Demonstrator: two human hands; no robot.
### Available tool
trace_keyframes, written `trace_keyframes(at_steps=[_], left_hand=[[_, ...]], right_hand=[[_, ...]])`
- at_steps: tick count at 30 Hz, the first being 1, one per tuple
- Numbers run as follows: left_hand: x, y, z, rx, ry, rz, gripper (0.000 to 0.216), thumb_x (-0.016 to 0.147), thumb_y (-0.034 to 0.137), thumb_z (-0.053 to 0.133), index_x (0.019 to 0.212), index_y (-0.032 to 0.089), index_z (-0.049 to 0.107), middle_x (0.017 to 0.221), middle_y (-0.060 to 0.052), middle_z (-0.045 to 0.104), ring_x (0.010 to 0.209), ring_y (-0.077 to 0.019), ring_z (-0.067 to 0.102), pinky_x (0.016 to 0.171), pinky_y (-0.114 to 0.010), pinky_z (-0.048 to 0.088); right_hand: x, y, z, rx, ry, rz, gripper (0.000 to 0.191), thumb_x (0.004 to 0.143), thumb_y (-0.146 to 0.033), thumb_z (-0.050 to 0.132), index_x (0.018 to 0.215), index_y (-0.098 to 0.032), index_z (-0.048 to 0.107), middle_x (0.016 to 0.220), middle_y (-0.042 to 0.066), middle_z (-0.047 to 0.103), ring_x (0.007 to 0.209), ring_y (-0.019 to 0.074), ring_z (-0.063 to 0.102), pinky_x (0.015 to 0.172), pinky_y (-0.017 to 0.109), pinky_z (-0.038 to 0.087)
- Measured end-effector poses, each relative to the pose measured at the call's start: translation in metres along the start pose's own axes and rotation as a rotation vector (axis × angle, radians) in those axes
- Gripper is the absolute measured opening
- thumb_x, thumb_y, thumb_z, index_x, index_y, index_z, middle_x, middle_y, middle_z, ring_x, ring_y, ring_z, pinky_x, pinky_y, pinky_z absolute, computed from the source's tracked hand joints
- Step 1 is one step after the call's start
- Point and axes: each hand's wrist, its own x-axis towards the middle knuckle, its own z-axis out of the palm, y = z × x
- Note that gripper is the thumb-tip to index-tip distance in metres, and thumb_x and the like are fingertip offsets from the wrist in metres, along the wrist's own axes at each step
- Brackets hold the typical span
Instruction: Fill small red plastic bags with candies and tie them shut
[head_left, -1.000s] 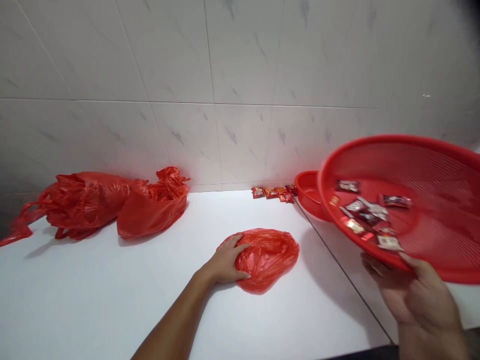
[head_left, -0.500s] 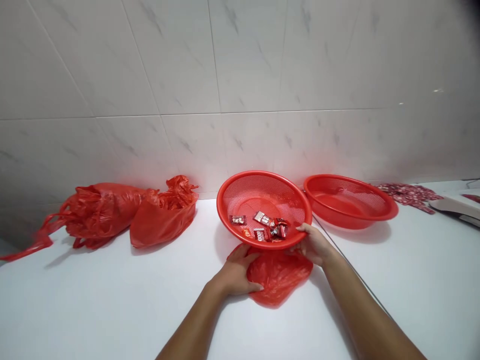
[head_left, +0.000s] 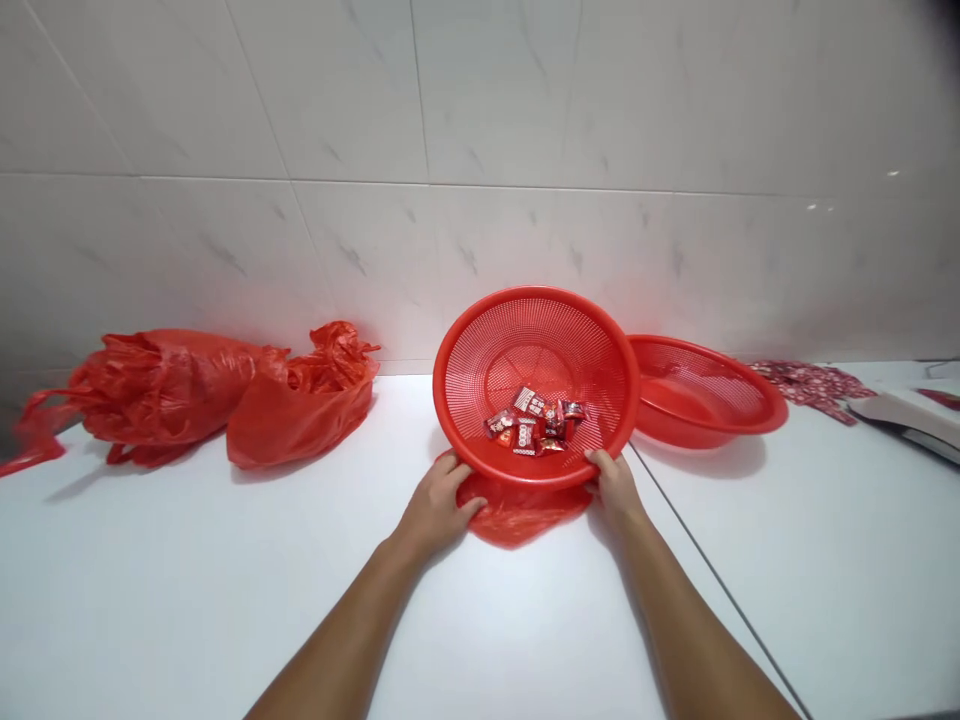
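A red plastic basket is tilted up on its near side, its mesh inside facing me. Several small wrapped candies lie together in its lower part. Under the near rim, a thin red plastic bag spreads on the table. My left hand is at the basket's lower left, its fingers partly hidden under the rim and its thumb on the bag's edge. At the lower right, my right hand grips the rim, thumb on top and fingers underneath.
A second red basket stands behind to the right. Two crumpled red plastic bags lie at the left by the tiled wall. A patterned red cloth and a white-and-black object are at the far right. A seam crosses the white table.
The basket has tilted further toward me, and the candies have slid closer together. My left hand has shifted left; less of the bag beneath the basket shows. The camera view has shifted slightly.
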Motion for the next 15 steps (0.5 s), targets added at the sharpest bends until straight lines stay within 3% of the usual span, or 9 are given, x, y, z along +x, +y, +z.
trace_keyframes(at_steps=[4,9,15], left_hand=[[0.002,-0.011,0.008,0.168,0.174,-0.137,0.033,0.087,0.024,0.073,0.119,0.024,0.076,0.145,-0.011,0.063,0.142,-0.0339,0.054,0.123,-0.053,0.043],[0.002,-0.022,0.015,0.223,0.079,-0.278,0.038,0.091,0.037,0.067,0.125,0.022,0.076,0.141,-0.013,0.067,0.137,-0.0349,0.058,0.12,-0.054,0.045],[0.002,-0.023,0.015,0.23,0.058,-0.29,0.043,0.092,0.039,0.064,0.129,0.019,0.073,0.148,-0.015,0.063,0.142,-0.0358,0.054,0.122,-0.054,0.042]], right_hand=[[0.012,0.011,-0.007,-0.055,0.036,-0.075,0.03,0.066,-0.04,0.076,0.085,-0.021,0.063,0.073,0.0,0.07,0.062,0.0201,0.063,0.054,0.03,0.052],[0.02,0.017,-0.016,-0.142,0.076,-0.164,0.039,0.072,-0.044,0.077,0.101,-0.02,0.067,0.094,0.005,0.077,0.081,0.0257,0.071,0.067,0.034,0.057],[0.014,0.015,-0.015,-0.282,0.069,-0.235,0.037,0.072,-0.046,0.079,0.096,-0.018,0.073,0.089,0.009,0.078,0.087,0.0305,0.072,0.074,0.038,0.056]])
